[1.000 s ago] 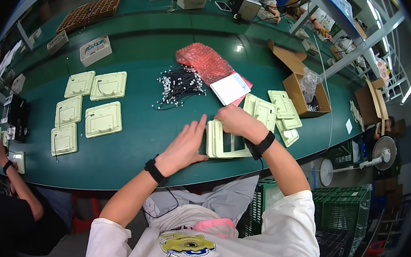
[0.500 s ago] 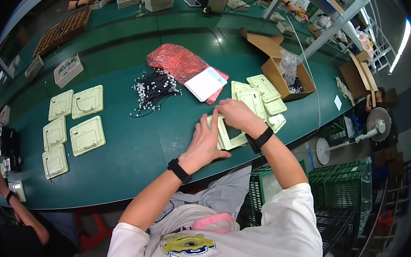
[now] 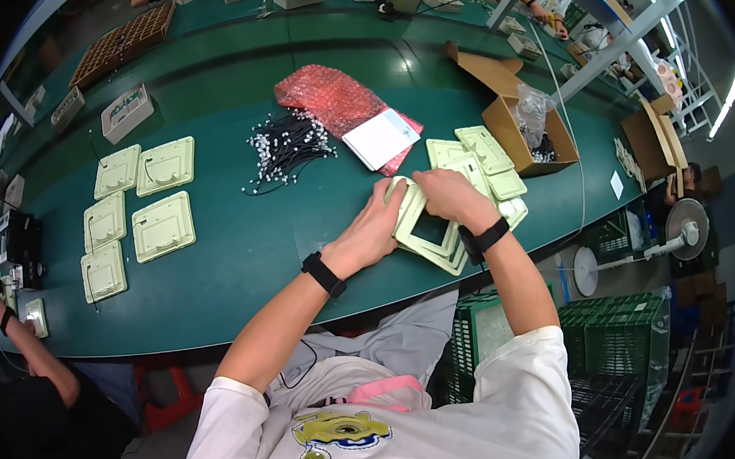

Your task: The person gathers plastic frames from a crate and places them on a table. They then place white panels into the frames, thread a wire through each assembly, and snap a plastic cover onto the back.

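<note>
Both hands are on a pale green square plastic frame (image 3: pixel 444 260) with an open middle, tilted above the near part of the bench. My left hand (image 3: pixel 371 231) grips its left edge, thumb and fingers closed on it. At its upper side, my right hand (image 3: pixel 454 198) has its fingers curled in on the rim; its fingertips are partly hidden. More than one rim shows, so a second frame may lie with it. Beside my right hand is a loose pile of pale green plastic panels (image 3: pixel 484 149).
Left on the green bench (image 3: pixel 250 273) lie several panels (image 3: pixel 164 226) with black wires. Ahead are a bundle of black cables (image 3: pixel 290 149), red bubble wrap (image 3: pixel 327 95), white sheets (image 3: pixel 380 139) and an open cardboard box (image 3: pixel 511 136). A co-worker's arm (image 3: pixel 35 342) is at far left.
The held frame has turned and tilted, showing more of its open middle and near edge. Both hands remain on it. The whole view has shifted slightly.
</note>
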A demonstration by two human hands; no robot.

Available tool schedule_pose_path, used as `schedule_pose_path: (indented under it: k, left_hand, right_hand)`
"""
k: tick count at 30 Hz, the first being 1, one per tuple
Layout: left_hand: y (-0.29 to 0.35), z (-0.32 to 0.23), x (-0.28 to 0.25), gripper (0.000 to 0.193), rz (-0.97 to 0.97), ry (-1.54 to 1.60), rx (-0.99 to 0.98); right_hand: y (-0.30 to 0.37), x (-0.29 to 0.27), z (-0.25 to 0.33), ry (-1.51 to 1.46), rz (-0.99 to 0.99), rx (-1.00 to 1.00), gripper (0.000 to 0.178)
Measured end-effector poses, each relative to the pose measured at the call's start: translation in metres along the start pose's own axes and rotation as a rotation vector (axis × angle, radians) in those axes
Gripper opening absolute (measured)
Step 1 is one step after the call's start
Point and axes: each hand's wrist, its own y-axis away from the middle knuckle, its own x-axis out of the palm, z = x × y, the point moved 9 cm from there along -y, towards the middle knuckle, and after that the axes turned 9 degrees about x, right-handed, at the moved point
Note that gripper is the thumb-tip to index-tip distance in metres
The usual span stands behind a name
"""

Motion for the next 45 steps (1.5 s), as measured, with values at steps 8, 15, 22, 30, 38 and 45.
schedule_pose_path:
  k: [8, 15, 22, 30, 38, 45]
  left_hand:
    - [-0.054, 0.022, -0.088, 0.080, -0.121, -0.116, -0.070]
    - [-0.114, 0.086, -0.062, 0.082, 0.060, -0.502, -0.296]
    - [-0.114, 0.066, -0.065, 0.087, -0.004, -0.593, -0.212]
    - [-0.041, -0.005, -0.109, 0.088, -0.226, -0.263, -0.174]
    - [0.066, -0.041, 0.000, 0.082, -0.145, 0.641, -0.388]
    - [0.065, -0.026, 0.024, 0.078, -0.202, 0.605, -0.317]
  right_hand:
    - [0.014, 0.000, -0.022, -0.067, 0.053, 0.265, 0.045]
    - [0.041, -0.050, -0.019, -0.381, -0.057, 0.047, 0.077]
    - [0.031, -0.037, -0.021, -0.475, -0.045, 0.026, 0.068]
    - [0.033, -0.009, -0.030, -0.581, -0.198, 0.045, 0.045]
    - [0.006, -0.012, -0.029, -0.554, -0.176, 0.121, 0.042]
    - [-0.010, -0.012, -0.040, -0.678, -0.115, 0.099, 0.052]
